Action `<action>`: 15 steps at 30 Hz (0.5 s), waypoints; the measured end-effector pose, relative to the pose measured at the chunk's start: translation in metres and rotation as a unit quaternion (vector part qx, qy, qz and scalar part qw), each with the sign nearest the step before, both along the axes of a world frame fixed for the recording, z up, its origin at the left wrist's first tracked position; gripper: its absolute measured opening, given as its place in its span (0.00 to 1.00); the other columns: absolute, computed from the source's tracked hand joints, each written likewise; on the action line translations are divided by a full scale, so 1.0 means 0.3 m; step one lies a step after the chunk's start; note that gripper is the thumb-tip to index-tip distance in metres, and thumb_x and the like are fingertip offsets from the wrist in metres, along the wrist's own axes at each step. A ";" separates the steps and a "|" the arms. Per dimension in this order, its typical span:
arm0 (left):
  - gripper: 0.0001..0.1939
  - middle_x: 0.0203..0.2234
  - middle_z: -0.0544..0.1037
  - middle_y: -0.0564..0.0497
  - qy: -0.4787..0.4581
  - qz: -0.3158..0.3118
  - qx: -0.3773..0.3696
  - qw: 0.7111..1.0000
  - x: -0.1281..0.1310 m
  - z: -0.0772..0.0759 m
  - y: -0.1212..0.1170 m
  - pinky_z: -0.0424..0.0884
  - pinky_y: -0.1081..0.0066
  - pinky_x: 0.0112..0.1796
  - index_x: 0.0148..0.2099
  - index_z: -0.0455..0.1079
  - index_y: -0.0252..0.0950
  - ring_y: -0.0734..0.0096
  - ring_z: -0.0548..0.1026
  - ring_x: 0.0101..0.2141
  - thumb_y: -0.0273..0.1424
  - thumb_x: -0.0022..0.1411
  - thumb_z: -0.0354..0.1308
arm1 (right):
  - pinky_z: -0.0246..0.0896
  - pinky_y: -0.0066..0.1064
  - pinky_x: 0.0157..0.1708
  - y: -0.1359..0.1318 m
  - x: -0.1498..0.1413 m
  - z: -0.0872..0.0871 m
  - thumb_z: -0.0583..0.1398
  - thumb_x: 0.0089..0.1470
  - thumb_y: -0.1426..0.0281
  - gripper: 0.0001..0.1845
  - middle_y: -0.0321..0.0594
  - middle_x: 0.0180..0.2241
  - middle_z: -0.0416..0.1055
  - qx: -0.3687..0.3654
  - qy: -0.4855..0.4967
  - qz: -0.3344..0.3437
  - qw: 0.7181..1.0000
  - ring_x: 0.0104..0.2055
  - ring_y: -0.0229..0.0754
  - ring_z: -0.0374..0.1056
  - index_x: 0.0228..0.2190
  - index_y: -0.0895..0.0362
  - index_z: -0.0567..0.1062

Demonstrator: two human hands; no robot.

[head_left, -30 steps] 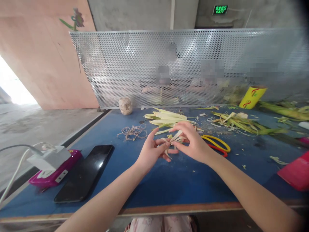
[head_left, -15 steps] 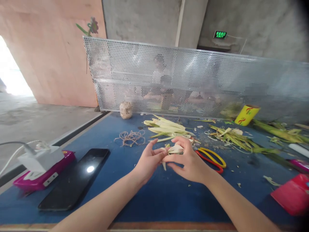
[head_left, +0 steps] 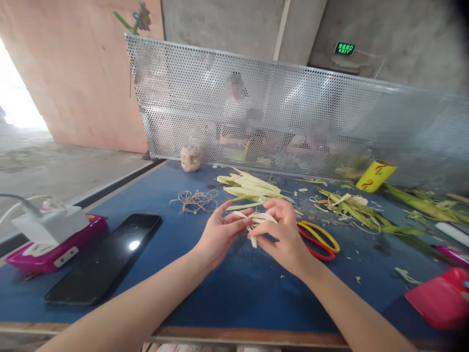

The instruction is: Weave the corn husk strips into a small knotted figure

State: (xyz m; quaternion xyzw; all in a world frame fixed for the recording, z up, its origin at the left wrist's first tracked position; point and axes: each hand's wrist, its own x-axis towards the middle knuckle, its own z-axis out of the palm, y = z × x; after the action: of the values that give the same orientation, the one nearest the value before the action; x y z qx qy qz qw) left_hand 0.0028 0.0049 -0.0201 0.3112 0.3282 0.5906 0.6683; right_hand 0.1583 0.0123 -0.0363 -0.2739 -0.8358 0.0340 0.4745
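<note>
Pale corn husk strips (head_left: 264, 217) are pinched between my two hands above the middle of the blue table. My left hand (head_left: 224, 231) grips them from the left, with its index finger raised. From the right, the curled fingers of my right hand (head_left: 284, 234) close on the same strips; one short end hangs down between the hands. Just behind lies a pile of flat corn husks (head_left: 252, 187). Beside my right wrist rest scissors (head_left: 322, 240) with red and yellow handles, their blades hidden. A tangle of thin twine (head_left: 196, 200) sits left of my left hand.
At left are a black phone (head_left: 106, 259) and a purple power strip (head_left: 47, 256) with a white charger. A perforated metal screen (head_left: 205, 107) bounds the back, people behind it. To the right lie shredded husks (head_left: 351, 210), a yellow roll (head_left: 376, 176) and a red object (head_left: 439, 298).
Both hands stay together on the husk strips while their fingers shift. The strips now show more openly between the fingers, bent over in a loop. The camera view has tilted and shifted.
</note>
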 end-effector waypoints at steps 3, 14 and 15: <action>0.40 0.30 0.79 0.45 0.004 0.009 0.007 1.000 0.000 0.002 0.000 0.72 0.71 0.33 0.59 0.48 0.28 0.71 0.77 0.27 0.13 0.46 0.60 | 0.67 0.34 0.36 0.002 -0.002 0.008 0.60 0.48 0.77 0.07 0.40 0.44 0.52 -0.034 0.037 -0.001 0.999 0.32 0.34 0.63 0.27 0.53 0.73; 0.43 0.32 0.79 0.49 0.068 0.031 0.112 0.991 -0.005 -0.015 0.010 0.71 0.70 0.38 0.59 0.50 0.33 0.73 0.77 0.28 0.17 0.43 0.65 | 0.62 0.27 0.25 0.035 -0.003 0.000 0.61 0.47 0.67 0.06 0.40 0.34 0.66 -0.230 0.204 -0.035 0.951 0.29 0.37 0.65 0.24 0.56 0.71; 0.43 0.32 0.79 0.49 0.075 0.029 0.125 0.989 -0.006 -0.015 0.010 0.71 0.71 0.37 0.59 0.50 0.34 0.73 0.77 0.28 0.17 0.43 0.64 | 0.61 0.27 0.24 0.038 -0.002 -0.001 0.61 0.47 0.66 0.07 0.40 0.32 0.67 -0.249 0.210 -0.037 0.945 0.28 0.37 0.65 0.24 0.57 0.70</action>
State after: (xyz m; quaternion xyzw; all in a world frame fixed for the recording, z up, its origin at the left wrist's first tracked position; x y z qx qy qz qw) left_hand 0.0011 0.0078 -0.0245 0.4259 0.3102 0.6211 0.5802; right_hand 0.1578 0.0237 -0.0365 -0.4008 -0.6712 0.2806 0.5568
